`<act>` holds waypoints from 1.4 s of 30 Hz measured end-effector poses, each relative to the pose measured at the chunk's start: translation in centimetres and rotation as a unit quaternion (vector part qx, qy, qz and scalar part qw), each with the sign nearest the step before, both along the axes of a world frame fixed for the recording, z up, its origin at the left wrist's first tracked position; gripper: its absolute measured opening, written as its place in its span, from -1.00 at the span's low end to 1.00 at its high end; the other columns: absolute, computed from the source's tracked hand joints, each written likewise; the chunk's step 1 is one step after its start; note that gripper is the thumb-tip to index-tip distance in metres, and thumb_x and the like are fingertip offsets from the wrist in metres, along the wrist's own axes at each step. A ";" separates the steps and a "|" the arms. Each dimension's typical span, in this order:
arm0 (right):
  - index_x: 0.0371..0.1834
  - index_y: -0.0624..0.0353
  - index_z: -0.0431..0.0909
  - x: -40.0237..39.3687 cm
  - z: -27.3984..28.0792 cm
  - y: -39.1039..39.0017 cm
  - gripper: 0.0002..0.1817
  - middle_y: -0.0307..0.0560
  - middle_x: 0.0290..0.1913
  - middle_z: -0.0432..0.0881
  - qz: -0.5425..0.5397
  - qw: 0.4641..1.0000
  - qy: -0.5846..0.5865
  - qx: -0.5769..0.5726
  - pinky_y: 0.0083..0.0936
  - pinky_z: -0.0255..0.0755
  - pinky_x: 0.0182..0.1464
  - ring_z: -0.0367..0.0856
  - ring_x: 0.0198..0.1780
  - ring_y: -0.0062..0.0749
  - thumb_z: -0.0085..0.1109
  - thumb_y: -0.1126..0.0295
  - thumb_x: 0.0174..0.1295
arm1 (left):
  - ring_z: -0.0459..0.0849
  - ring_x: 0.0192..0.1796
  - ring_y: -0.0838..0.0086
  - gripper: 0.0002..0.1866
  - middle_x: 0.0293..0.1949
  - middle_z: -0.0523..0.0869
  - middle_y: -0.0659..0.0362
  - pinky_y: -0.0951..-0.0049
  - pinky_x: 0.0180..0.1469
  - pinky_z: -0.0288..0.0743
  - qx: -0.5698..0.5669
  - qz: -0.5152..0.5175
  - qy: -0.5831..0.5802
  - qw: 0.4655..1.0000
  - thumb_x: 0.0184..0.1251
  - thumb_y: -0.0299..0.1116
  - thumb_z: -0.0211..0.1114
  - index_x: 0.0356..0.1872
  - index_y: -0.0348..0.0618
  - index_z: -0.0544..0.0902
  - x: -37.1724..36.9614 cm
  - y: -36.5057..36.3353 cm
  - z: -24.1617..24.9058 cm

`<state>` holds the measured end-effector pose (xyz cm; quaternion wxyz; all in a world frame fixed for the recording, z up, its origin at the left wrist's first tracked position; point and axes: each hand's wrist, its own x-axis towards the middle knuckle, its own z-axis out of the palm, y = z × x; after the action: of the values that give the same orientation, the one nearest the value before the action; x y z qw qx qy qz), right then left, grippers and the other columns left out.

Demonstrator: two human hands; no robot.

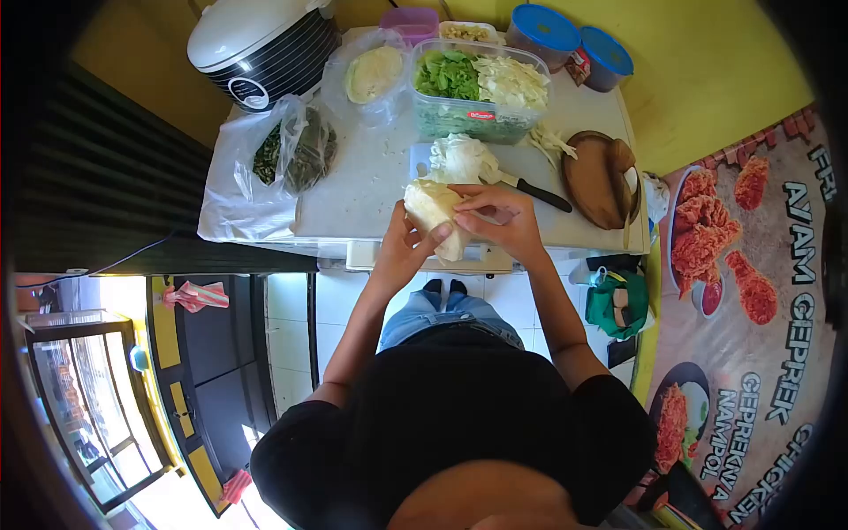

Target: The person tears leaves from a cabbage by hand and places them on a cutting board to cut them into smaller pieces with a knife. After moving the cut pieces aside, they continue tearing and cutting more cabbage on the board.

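A pale chunk of cabbage (431, 208) is held up at the table's front edge between both hands. My left hand (402, 251) wraps its lower left side, thumb across the front. The fingers of my right hand (505, 219) pinch at its upper right side. Just beyond it, loose cabbage leaves (463, 159) lie on a white cutting board (420, 160), which they partly cover. A knife with a black handle (544, 196) rests to the right, its blade partly hidden by the leaves and my right hand.
A clear tub (481, 125) of green leaves and shredded cabbage stands behind. Bags of greens (305, 150) and a rice cooker (265, 53) are at left. A brown wooden mortar (590, 181) and blue-lidded containers (545, 31) are at right. A food banner (751, 309) hangs beside the table.
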<state>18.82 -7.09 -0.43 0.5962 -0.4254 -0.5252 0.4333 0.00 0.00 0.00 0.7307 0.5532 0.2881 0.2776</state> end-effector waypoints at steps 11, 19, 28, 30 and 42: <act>-0.09 0.31 0.63 -1.0 1.6 -0.2 -0.71 0.11 0.22 0.52 0.013 0.993 0.102 -0.055 -0.34 0.46 0.24 0.53 0.19 -0.26 0.38 0.61 0.09 | 0.67 0.03 0.38 -0.46 0.05 0.60 0.02 0.43 -0.11 0.69 0.003 0.009 0.034 0.999 0.39 -0.33 0.28 0.26 -0.21 0.23 -0.9 -0.1 -0.3; -0.09 0.36 0.62 -0.7 0.9 -0.2 -0.72 0.15 0.23 0.52 0.026 0.991 0.113 -0.069 -0.35 0.46 0.24 0.53 0.19 -0.23 0.37 0.56 0.12 | 0.71 -0.07 0.40 -0.37 0.00 0.61 -0.02 0.49 -0.18 0.65 0.001 0.032 0.020 0.999 0.32 -0.28 0.36 0.25 -0.29 0.22 -0.8 -0.5 -0.8; -0.17 0.33 0.64 -1.4 0.9 -0.1 -0.83 0.20 0.29 0.45 0.050 0.997 0.061 0.020 -0.36 0.34 0.31 0.44 0.30 -0.24 0.31 0.59 0.16 | 0.64 0.02 0.42 -0.41 0.06 0.56 0.03 0.46 -0.11 0.65 -0.074 0.055 -0.058 0.994 0.32 -0.39 0.34 0.28 -0.17 0.23 -0.3 -0.7 0.6; -0.18 0.31 0.64 -1.6 0.8 0.1 -0.85 0.20 0.32 0.42 0.036 0.997 0.045 0.044 -0.37 0.31 0.33 0.43 0.31 -0.25 0.29 0.60 0.18 | 0.63 0.03 0.42 -0.42 0.07 0.56 0.04 0.47 -0.09 0.64 -0.072 0.080 -0.062 0.992 0.32 -0.41 0.34 0.26 -0.15 0.24 0.4 -1.0 0.2; -0.11 0.23 0.45 -3.3 1.0 1.0 -0.90 0.21 0.37 0.33 -0.112 0.990 0.087 0.025 -0.28 0.21 0.39 0.37 0.37 -0.14 0.00 0.60 0.37 | 0.44 0.17 0.43 -0.43 0.11 0.38 0.11 0.42 0.22 0.37 0.046 0.196 -0.136 0.970 0.31 -0.53 0.29 0.25 -0.15 0.20 1.8 0.0 -1.1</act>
<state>15.49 -6.05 0.61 0.6949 -0.4270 -0.4313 0.3857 1.83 0.01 -1.12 0.6682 0.4762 0.2759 0.5005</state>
